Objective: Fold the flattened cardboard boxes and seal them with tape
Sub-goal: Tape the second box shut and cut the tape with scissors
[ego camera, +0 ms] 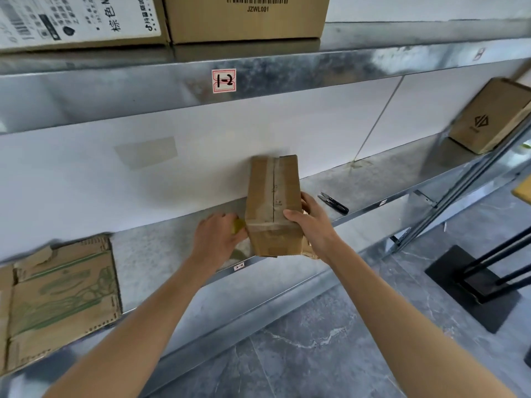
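right hand (310, 225) gripped the taped box (273, 202) on the shelf (172, 248); left hand (217, 237) touched its side, maybe holding yellow tape (238, 225). one box looked done; flat cardboard (63, 297) lay unfolded nearby.

Box (273, 205) stands mid-way along the middle shelf (161, 254), near its front edge; left hand (215, 239) at its left side, right hand (313, 222) round its right side; flattened cardboard (60, 300) far left on the same shelf; snips (333, 203) just right of box; small box (491, 116) far right; left carton (80, 21) and right carton (247, 18) side by side on upper shelf (373, 61); stand (474, 285) on floor, lower right.
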